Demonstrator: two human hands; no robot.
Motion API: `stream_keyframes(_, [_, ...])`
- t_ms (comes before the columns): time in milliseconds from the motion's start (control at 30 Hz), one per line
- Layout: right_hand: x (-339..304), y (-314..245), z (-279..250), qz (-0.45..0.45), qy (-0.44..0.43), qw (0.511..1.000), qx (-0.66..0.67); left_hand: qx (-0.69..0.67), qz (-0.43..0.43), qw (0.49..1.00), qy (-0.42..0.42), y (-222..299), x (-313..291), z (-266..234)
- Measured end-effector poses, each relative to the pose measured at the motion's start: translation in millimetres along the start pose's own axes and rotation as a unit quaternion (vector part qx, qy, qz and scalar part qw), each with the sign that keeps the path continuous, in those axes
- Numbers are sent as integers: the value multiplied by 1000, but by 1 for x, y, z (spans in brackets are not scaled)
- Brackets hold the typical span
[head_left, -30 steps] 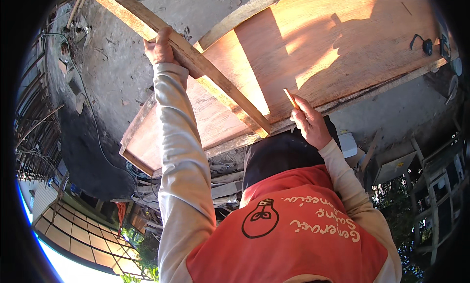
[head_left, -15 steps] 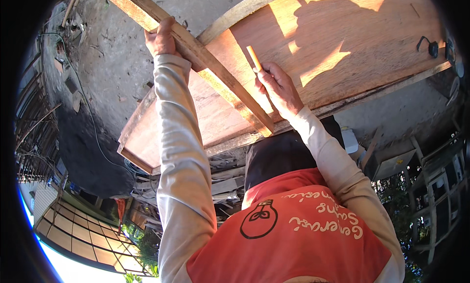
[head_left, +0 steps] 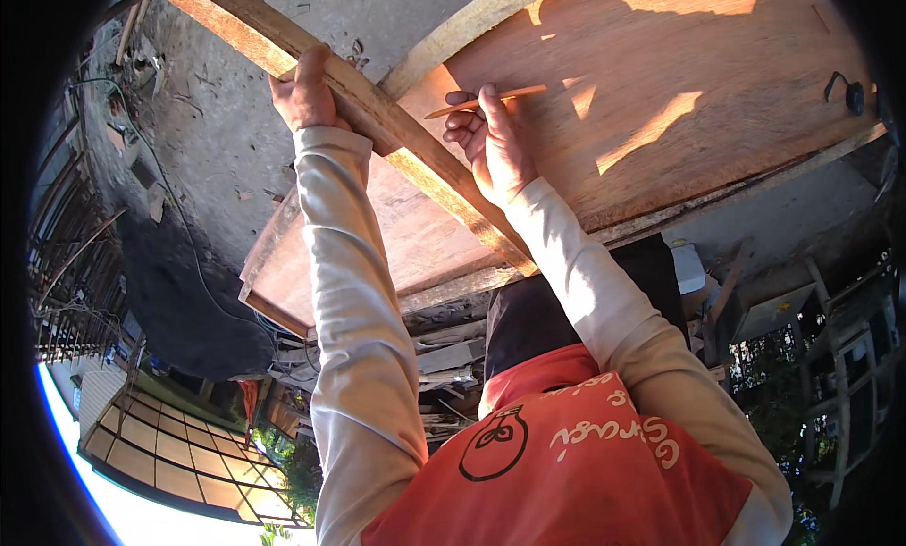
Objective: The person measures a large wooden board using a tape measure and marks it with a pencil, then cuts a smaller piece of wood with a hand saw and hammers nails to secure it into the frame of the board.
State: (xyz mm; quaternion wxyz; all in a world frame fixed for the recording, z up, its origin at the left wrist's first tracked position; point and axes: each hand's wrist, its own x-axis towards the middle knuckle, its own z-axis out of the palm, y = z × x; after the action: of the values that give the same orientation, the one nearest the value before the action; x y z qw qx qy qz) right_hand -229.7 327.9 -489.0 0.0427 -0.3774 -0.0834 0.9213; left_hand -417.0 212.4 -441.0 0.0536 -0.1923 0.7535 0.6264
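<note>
A long wooden beam [head_left: 429,176] slants across the framed plywood panel [head_left: 661,102], from the upper left down to the panel's near edge. My left hand [head_left: 307,95] grips this beam on its upper left stretch, thumb on top. Just right of the beam, my right hand [head_left: 498,151] holds a pencil [head_left: 519,93] between thumb and fingers above the plywood. The pencil lies nearly level, its sharpened tip pointing left toward the beam.
Dark cabled object [head_left: 854,95] sits at the panel's right end. A thin green cable [head_left: 170,192] runs over the rough ground at left, past a black patch [head_left: 189,301]. Stacked wood strips [head_left: 444,357] lie below the panel's near edge.
My right hand has moved left and up toward the beam. The pencil has swung from nearly upright to nearly level. My left hand still grips the beam.
</note>
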Motion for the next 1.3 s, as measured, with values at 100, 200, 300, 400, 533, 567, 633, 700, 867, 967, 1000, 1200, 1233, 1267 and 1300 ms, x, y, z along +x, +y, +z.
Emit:
stream_keyframes(100, [17,12,4,0,-1,1000,14,1,-3,1000,3,-4,6,4])
stream_keyframes(200, [28,17,23,-14,74,995,62,-1,-4,1000,5,-7,8,8])
stream_keyframes(300, [35,16,22,17,50,998,-40,4,-3,1000,3,-6,8,12])
stream_keyframes(400, [41,15,26,22,111,987,-113,8,-2,1000,4,-3,8,15])
stream_keyframes(533, [42,16,38,28,152,983,-98,26,-2,1000,9,2,8,17])
stream_keyframes(567, [42,16,44,28,152,983,-97,26,-1,1000,9,4,7,18])
stream_keyframes(633, [44,16,52,15,184,981,-55,26,-12,999,26,8,5,21])
stream_keyframes(700, [46,17,53,10,184,981,-64,22,-6,999,26,8,4,22])
stream_keyframes(867, [44,25,58,-36,207,974,-84,16,-11,1000,-2,10,5,13])
stream_keyframes(967, [36,3,55,-10,186,980,-65,13,-14,1000,10,9,3,13])
stream_keyframes(1000, [38,2,52,-17,199,977,-74,13,-13,1000,11,10,3,12])
stream_keyframes(1200, [46,20,53,-46,210,970,-115,13,-10,1000,15,5,1,21])
stream_keyframes(1233, [47,23,55,-79,197,968,-132,14,-10,1000,16,5,1,18])
stream_keyframes(1267, [48,24,54,-62,206,969,-119,16,-19,1000,10,6,2,16])
stream_keyframes(1300, [46,23,53,-62,206,969,-118,19,-28,999,3,7,2,15])
